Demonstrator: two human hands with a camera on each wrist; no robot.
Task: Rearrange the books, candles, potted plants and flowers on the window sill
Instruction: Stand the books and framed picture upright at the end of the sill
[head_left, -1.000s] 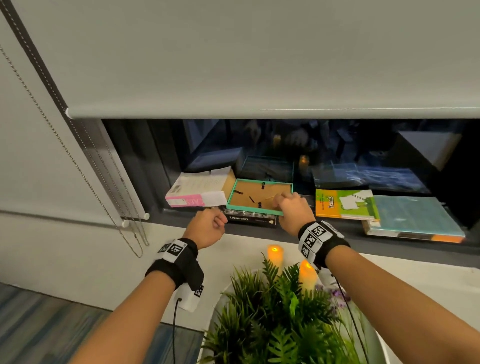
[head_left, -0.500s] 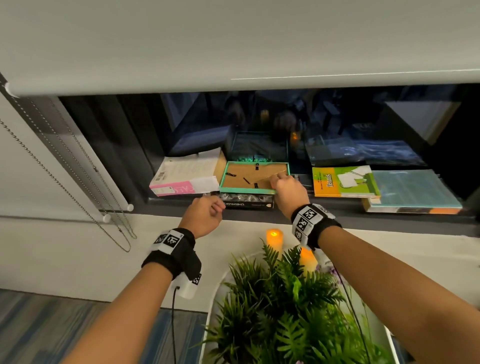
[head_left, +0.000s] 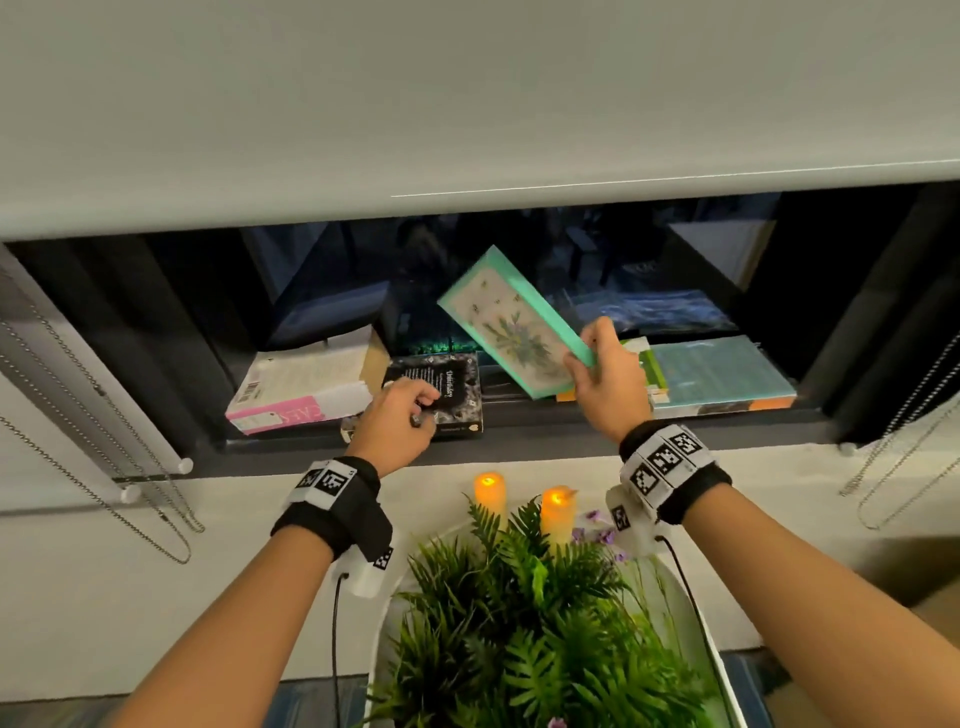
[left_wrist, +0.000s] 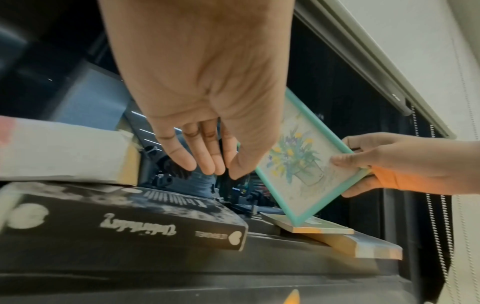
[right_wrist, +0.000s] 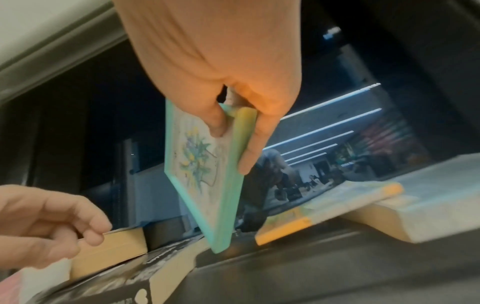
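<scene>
My right hand (head_left: 587, 358) pinches the corner of a teal-framed flower picture (head_left: 514, 332), thumb on its front and fingers behind. The picture is tilted, its picture side towards me, and its lower corner hangs just above the dark window sill (head_left: 571, 436). A black book (head_left: 457, 384) lies flat on the sill to the left of it. My left hand (head_left: 421, 405) hovers over that book's near edge with loosely curled fingers and holds nothing. In the left wrist view the left hand (left_wrist: 207, 168) hangs above the black book (left_wrist: 130, 222), beside the picture (left_wrist: 293, 164).
A white and pink book (head_left: 296, 395) lies left of the black one. A green book and a teal book (head_left: 717, 369) lie on the right. Below the sill stand two lit candles (head_left: 489, 488), a potted fern (head_left: 519, 623) and purple flowers (head_left: 597, 525). The roller blind hangs low overhead.
The picture lay face down on the black book. My right hand has lifted it off and turned its picture side to me. My left hand has moved up over the black book.
</scene>
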